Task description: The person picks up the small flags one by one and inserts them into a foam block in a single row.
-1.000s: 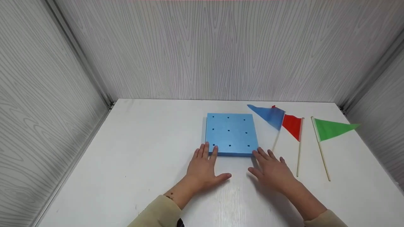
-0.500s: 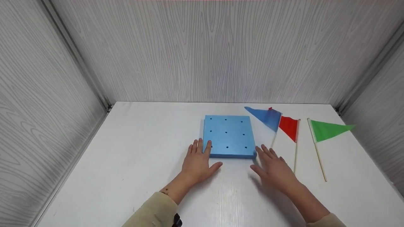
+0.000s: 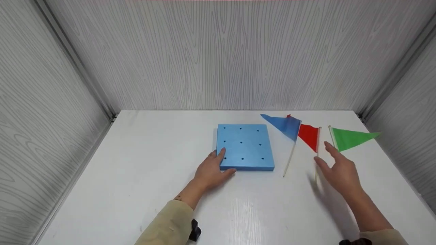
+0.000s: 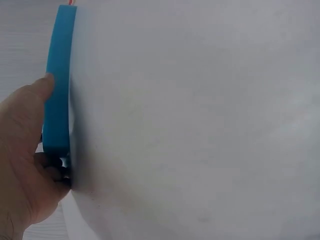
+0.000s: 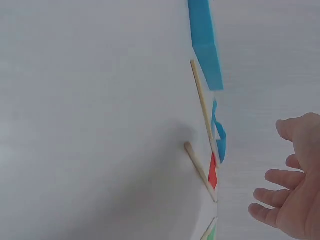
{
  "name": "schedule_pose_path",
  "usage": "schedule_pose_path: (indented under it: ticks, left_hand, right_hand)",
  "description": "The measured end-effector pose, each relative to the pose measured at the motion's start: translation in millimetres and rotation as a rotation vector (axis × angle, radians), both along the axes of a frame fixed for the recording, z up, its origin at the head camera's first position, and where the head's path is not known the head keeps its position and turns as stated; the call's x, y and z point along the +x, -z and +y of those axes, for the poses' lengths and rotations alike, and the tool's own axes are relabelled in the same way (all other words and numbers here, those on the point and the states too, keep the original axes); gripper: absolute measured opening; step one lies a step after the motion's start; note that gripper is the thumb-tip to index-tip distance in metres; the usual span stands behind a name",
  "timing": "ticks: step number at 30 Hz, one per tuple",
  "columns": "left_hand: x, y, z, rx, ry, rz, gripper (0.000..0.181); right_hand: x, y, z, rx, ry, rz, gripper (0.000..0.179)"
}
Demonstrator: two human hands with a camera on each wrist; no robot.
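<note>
A square light-blue board (image 3: 250,146) with several small holes in its top lies flat on the table. My left hand (image 3: 208,172) holds its near left corner: in the left wrist view the thumb lies on the front side of the board (image 4: 60,85) and other fingers bend round the end. My right hand (image 3: 342,173) is above the table with fingers apart and nothing held. Under and beside it lie the red flag (image 3: 310,135) and the green flag (image 3: 352,137), their sticks partly hidden by the hand. The blue flag (image 3: 284,125) lies left of them, overlapping the red one.
The white table (image 3: 153,153) is enclosed by a grey wood-grain back panel (image 3: 218,58) and side panels. In the right wrist view the stick ends (image 5: 197,80) point toward the camera, near the board's corner.
My right hand has moved right, from beside the board's near right corner to above the red and green flag sticks. The left fingers have bent round the board's near left corner.
</note>
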State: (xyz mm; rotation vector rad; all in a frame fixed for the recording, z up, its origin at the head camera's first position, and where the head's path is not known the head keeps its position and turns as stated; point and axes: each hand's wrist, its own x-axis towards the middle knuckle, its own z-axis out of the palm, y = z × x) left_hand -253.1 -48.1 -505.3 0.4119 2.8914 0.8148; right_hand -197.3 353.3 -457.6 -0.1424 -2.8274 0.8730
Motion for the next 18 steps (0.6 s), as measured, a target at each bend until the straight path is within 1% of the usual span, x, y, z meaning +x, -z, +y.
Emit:
schedule_pose_path:
  ticks: [3, 6, 8, 13, 16, 18]
  left_hand:
    - [0.1, 0.6, -0.5, 0.015, 0.012, -0.001, 0.088]
    - [0.1, 1.4, -1.0, 0.02, 0.019, 0.006, 0.084]
    - [-0.1, 1.5, -1.9, 0.023, 0.021, 0.013, 0.082]
    - [-0.5, 1.0, -6.6, 0.02, 0.028, 0.017, 0.08]
    - [-1.0, 1.0, -8.8, 0.001, 0.027, 0.011, 0.081]
    - [-1.5, 1.1, -8.8, -0.008, 0.027, 0.008, 0.081]
  right_hand:
    - [-1.1, 3.4, 23, -0.049, 0.052, 0.043, 0.07]
    - [-1.0, 8.4, 45, -0.116, 0.092, 0.054, 0.072]
    - [-0.6, 12.2, 59, -0.19, 0.113, 0.034, 0.075]
    - [-0.6, 19.5, 86, -0.461, 0.129, -0.06, 0.088]
    - [-1.7, 24.1, 97, -0.6, 0.109, -0.097, 0.094]
    - [-2.7, 28.6, 105, -0.645, 0.085, -0.112, 0.095]
